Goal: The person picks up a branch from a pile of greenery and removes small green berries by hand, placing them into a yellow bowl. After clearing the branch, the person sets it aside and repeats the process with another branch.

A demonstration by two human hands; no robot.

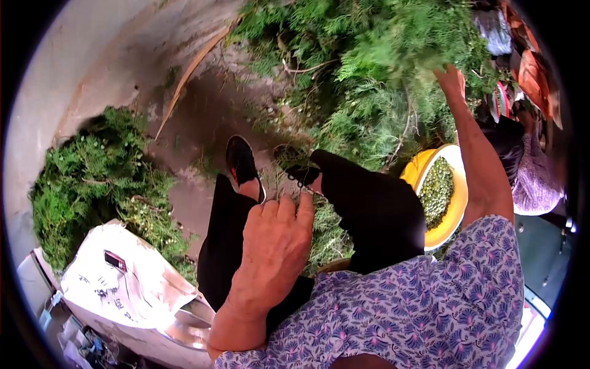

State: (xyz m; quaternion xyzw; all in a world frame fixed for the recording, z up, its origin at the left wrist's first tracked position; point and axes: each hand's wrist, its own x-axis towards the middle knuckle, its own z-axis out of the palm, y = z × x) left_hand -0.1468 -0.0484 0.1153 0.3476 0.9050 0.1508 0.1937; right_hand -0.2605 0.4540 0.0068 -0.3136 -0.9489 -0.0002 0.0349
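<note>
Right hand [450, 80] is among the branches [369, 104], seemingly gathering; grip hidden. Left hand [278, 229] curls, contents unseen. Basin [441, 235] sits below right hand. Next likely calls for a firm hold.

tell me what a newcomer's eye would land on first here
Probably the big heap of feathery green branches across the top of the view, with the person's right hand against a blurred part of it. Next would likely come the bright yellow container of small green pieces, standing beside the right leg. The left hand, its back to the camera, also stands out near the middle.
</note>
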